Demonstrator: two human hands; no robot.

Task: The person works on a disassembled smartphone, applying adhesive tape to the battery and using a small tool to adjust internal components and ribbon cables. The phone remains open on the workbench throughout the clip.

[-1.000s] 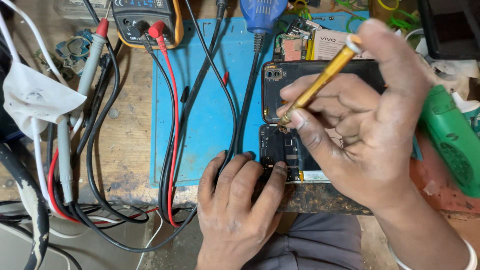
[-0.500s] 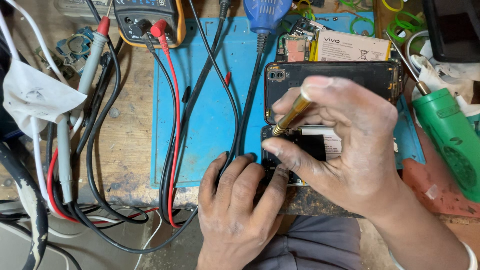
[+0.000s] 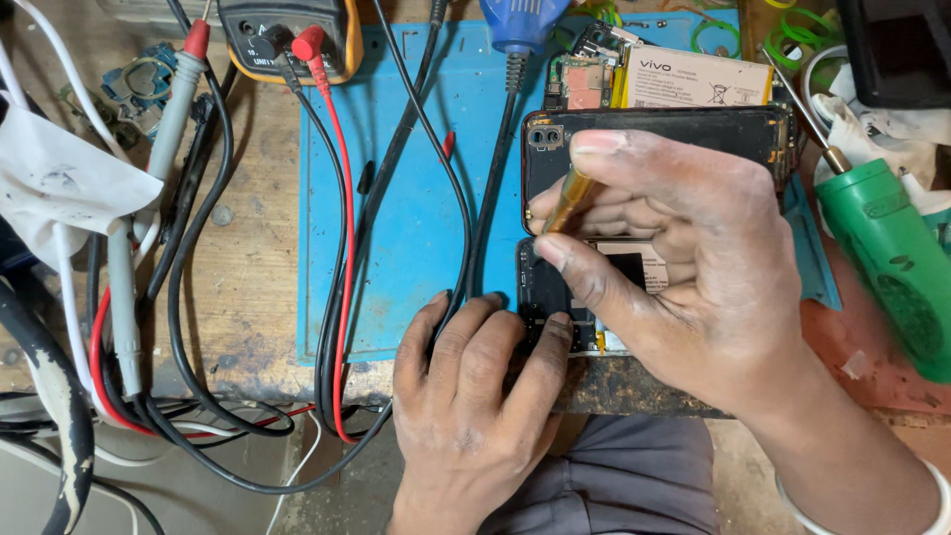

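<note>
A blue mat (image 3: 416,198) covers the surface (image 3: 248,287). At its right edge lies an opened phone (image 3: 555,287). The right hand (image 3: 693,267) pinches a brass screwdriver (image 3: 567,203) above the phone; the left hand (image 3: 475,396), fingers spread, presses the phone's near end.

An electronics repair workbench, most likely a small phone repair shop; a worn wooden bench (image 3: 248,277) carries a blue work mat (image 3: 416,228); a yellow-cased multimeter (image 3: 287,35) sits at the far edge, its red and black test leads (image 3: 337,248) trailing over the mat among tangled cables; an opened black phone (image 3: 594,287) lies with its circuit board (image 3: 584,84) and flat battery (image 3: 698,79) exposed; a green-handled tool (image 3: 882,258) rests at the right.
</note>
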